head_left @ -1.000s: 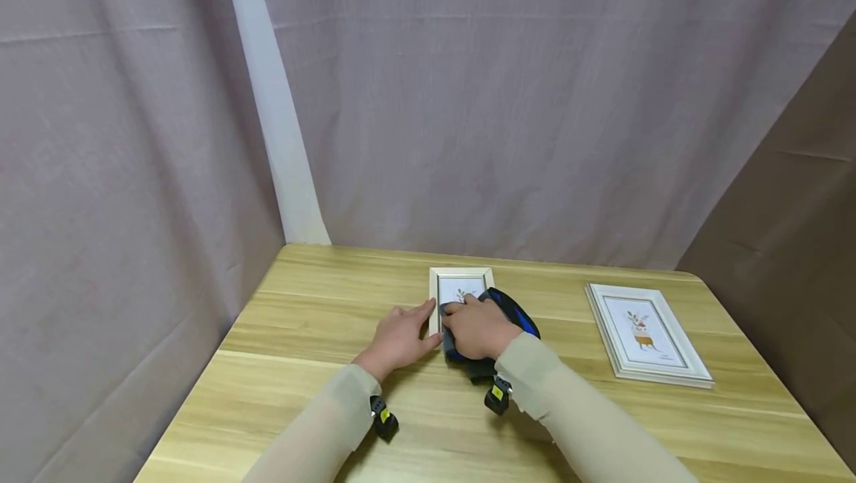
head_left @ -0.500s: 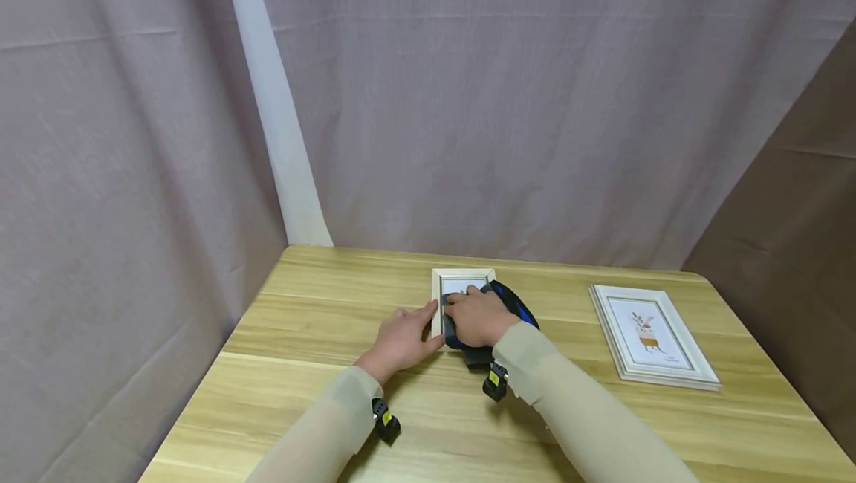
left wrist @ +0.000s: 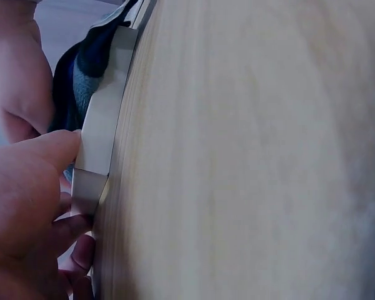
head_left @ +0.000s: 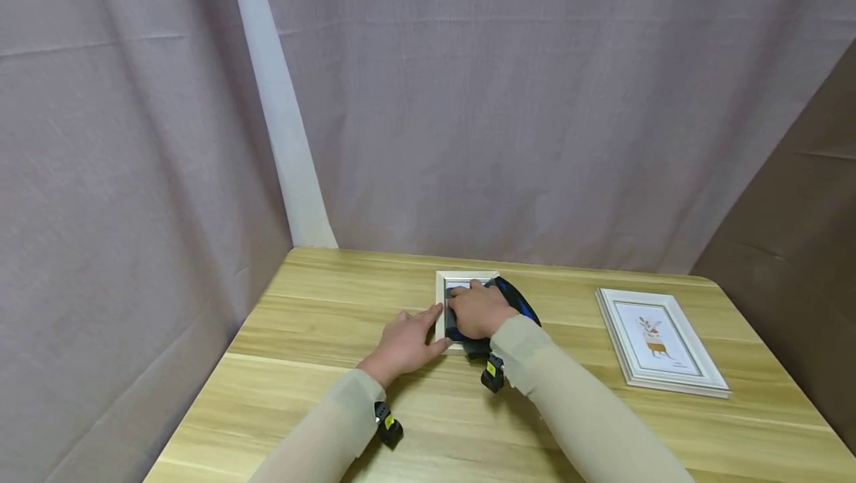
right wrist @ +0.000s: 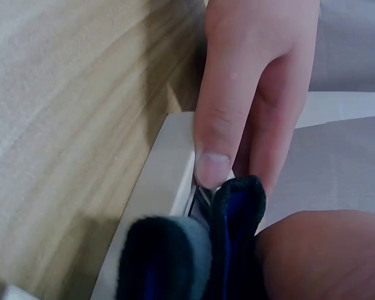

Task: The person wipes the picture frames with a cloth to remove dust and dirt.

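Your wood tabletop (right wrist: pixel 62 112) fills the left side, with dark shadows next to the frame. That pale frame (right wrist: pixel 159 169) slants up through the middle, far corner right by your left hand (right wrist: pixel 256 56), which comes down from the top, thumb tip against the rim and other fingers behind it. Up front you've got a dark cloth (right wrist: pixel 237 231) bunched in thick folds, blue inside, overlapping the frame. Your right hand (right wrist: pixel 331 256) is just a rounded bit at bottom right, up against the cloth, fingers hidden. Grey fabric (right wrist: pixel 356 50) behind, white strip (right wrist: pixel 350 109) across it.
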### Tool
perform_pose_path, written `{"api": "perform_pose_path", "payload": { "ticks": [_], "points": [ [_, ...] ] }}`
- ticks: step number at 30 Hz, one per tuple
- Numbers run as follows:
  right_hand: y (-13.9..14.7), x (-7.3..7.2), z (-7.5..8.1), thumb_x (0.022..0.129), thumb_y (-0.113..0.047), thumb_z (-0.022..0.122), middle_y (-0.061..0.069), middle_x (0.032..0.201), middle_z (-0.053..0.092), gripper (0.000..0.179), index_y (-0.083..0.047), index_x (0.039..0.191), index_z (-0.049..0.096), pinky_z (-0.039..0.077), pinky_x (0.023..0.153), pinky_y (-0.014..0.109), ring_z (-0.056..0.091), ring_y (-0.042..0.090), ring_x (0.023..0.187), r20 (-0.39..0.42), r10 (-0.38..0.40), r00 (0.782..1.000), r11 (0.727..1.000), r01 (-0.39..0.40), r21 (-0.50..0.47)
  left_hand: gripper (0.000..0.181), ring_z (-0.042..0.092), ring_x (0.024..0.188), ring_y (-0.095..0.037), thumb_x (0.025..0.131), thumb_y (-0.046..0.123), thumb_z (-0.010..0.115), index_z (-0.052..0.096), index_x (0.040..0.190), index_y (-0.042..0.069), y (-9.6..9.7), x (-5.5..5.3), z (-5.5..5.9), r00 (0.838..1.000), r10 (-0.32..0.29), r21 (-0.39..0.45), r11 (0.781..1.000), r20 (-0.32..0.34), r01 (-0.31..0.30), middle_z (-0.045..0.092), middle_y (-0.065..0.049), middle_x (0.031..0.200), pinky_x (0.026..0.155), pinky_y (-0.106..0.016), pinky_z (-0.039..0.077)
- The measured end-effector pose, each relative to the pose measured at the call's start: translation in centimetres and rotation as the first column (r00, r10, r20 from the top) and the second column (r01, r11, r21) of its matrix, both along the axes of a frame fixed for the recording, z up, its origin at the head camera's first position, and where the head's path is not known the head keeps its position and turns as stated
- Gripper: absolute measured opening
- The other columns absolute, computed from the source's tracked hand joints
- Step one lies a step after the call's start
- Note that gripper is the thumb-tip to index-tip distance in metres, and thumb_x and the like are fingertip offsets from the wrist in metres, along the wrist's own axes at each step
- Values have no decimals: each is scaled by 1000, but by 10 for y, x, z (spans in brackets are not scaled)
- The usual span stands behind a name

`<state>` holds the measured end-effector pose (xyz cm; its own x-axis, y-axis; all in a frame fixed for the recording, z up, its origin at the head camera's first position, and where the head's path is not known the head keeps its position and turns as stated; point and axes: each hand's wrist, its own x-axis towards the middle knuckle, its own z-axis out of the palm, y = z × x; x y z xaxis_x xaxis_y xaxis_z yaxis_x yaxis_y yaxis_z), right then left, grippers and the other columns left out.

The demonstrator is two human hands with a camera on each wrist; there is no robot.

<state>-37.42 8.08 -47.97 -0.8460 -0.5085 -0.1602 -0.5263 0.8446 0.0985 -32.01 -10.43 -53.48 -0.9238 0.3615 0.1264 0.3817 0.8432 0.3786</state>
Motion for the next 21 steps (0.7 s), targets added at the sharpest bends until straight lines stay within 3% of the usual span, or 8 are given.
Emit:
{"api": "perform_pose_path", "payload": {
  "ticks": [8,15,21],
  "points": [
    [2,-8,-1,111,-23,59,2,165,54,41,-23,150,70,53,102,62,51,38,142,-2,-25,1000,1000,25,0,77,60,124,-28,108,56,64,44,170,15,4,0,-4,1000,-9,-10,1000,5,9,53,-2,167,93,-45,52],
    [4,-11,-1,112,-25,59,2,165,54,39,-24,148,72,53,99,61,53,37,136,-6,-52,999,999,52,-6,76,60,121,-28,108,54,65,44,170,16,7,3,-3,1000,-11,1,1000,-8,11,53,-2,167,89,-46,52],
    [4,-10,-6,112,-25,60,6,163,55,36,-19,144,74,51,102,65,53,40,136,-36,-22,999,999,21,-29,74,58,120,-28,109,55,64,45,170,17,10,5,-2,1000,18,-7,1000,-1,-18,52,-2,168,87,-45,50]
  ]
}}
